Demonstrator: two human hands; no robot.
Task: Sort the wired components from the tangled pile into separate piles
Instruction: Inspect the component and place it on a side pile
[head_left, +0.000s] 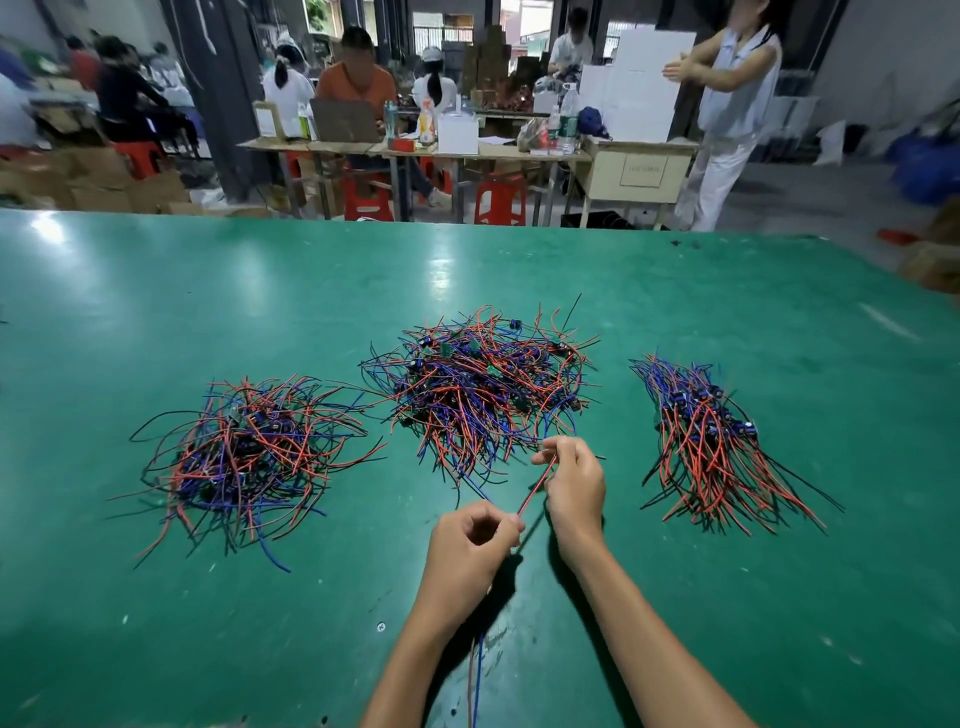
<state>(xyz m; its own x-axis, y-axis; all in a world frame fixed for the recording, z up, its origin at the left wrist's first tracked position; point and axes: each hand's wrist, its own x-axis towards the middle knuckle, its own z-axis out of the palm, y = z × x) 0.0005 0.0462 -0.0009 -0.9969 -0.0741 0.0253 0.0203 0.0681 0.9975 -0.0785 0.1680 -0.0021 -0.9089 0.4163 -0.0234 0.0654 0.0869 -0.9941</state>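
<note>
Just in front of the tangled pile (480, 384), the right hand (574, 483) and left hand (470, 545) have fingers clamped on one red wire (535, 486). It should be drawn out slowly, so neighbouring wires do not follow.
</note>
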